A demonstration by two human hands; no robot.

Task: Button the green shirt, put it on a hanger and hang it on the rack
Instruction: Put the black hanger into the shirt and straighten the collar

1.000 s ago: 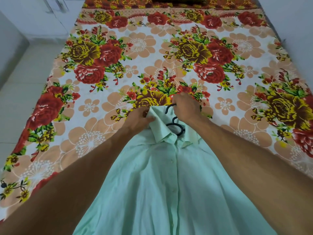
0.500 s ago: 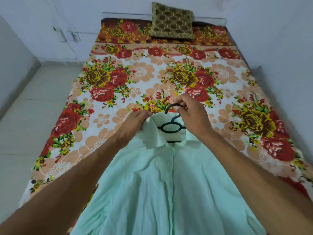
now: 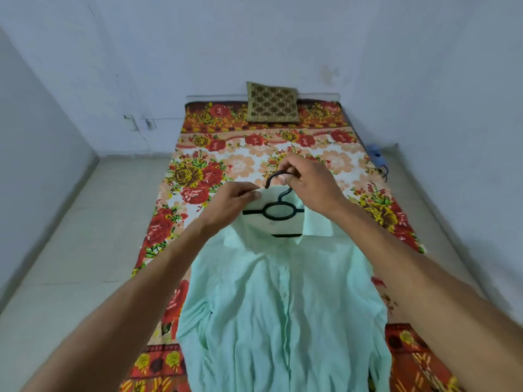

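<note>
Your right hand [image 3: 308, 186] is pinching the hanger [image 3: 278, 213] hook so the shirt [image 3: 283, 306] is hanging over the bed [image 3: 195, 176]; your left hand [image 3: 227, 203] is pinching the collar [image 3: 317, 224], probably squaring it up.

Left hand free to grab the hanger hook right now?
Probably not yet. The hook lies just beside the left hand, nothing between, but its fingers pinch the collar and the right hand holds the hook's top.

Pale walls [image 3: 254, 38], tiled floor [image 3: 70, 250], floral-sheeted bed [image 3: 198, 176]
</note>
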